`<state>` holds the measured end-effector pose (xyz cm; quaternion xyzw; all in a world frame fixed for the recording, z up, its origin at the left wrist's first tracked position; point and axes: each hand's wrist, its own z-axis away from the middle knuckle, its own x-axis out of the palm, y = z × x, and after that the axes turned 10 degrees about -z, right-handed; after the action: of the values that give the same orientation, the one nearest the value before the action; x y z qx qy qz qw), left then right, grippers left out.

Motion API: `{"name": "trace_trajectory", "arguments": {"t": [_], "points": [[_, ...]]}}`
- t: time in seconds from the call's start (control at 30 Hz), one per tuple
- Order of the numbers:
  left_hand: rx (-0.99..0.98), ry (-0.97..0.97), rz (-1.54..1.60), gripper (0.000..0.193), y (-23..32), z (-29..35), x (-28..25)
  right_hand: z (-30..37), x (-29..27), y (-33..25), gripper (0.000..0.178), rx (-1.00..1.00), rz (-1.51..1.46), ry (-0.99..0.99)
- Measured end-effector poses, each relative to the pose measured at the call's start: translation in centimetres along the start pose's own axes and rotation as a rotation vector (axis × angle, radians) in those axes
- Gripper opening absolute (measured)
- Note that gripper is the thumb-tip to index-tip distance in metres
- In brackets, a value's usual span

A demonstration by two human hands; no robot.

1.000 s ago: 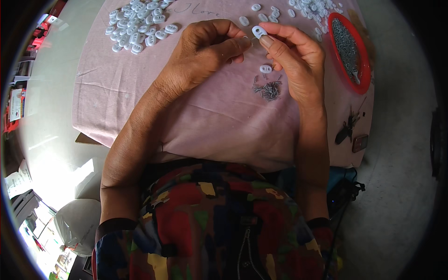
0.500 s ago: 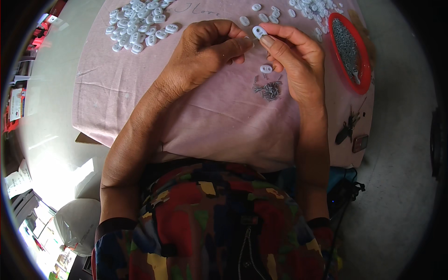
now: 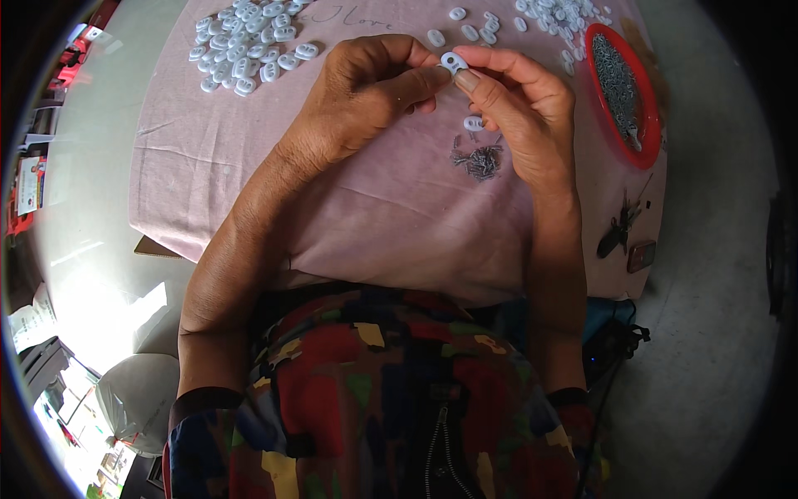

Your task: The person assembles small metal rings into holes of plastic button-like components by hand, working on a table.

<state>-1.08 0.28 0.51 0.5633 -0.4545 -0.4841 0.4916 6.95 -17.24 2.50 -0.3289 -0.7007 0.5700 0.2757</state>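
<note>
A white oval plastic cord lock with two holes (image 3: 455,61) is pinched between the thumb and fingers of my right hand (image 3: 519,104). My left hand (image 3: 366,91) is closed in a pinch, its thumb tip against the left edge of that cord lock. Whatever lies between the left fingertips is too small and hidden to make out. Another white oval cord lock (image 3: 473,123) shows just under my right fingers, partly covered by them. Below it lies a small heap of metal springs (image 3: 480,162) on the pink cloth (image 3: 374,208).
A large pile of white oval pieces (image 3: 241,50) lies at the far left. Several loose white ovals (image 3: 436,37) and a heap of small white parts (image 3: 565,17) lie at the back. At right stand a red tray (image 3: 652,141) of springs, keys (image 3: 615,235) and a small dark red device (image 3: 641,256).
My right hand has moved slightly left, bringing the cord lock against my left fingertips. The two hands were a little apart before. My left hand has hardly moved.
</note>
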Motion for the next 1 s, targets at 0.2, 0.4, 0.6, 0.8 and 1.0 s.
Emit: {"name": "trace_trajectory", "arguments": {"t": [0.2, 0.4, 0.6, 0.8, 1.0], "points": [[0.100, 0.008, 0.032, 0.015, -0.5, -0.2, 0.2, 0.1, -0.2, -0.2, 0.023, -0.046, 0.004, -0.030], [0.009, -0.023, 0.043, 0.017, 0.7, 0.2, -0.3, 0.2, 0.2, -0.2, 0.023, -0.097, 0.002, -0.030], [-0.175, -0.017, 0.236, 0.018, 0.9, 0.5, -0.1, 0.3, 0.7, 0.3, 0.024, -0.112, -0.019, -0.023], [-0.247, -0.033, 0.329, 0.017, 0.5, 0.5, -0.2, 0.4, 0.8, 1.2, 0.027, -0.211, 0.077, -0.053], [-0.287, -0.005, 0.410, 0.017, 0.3, 0.6, 0.1, 0.5, 0.6, 1.4, 0.030, -0.284, 0.268, -0.025]]}}
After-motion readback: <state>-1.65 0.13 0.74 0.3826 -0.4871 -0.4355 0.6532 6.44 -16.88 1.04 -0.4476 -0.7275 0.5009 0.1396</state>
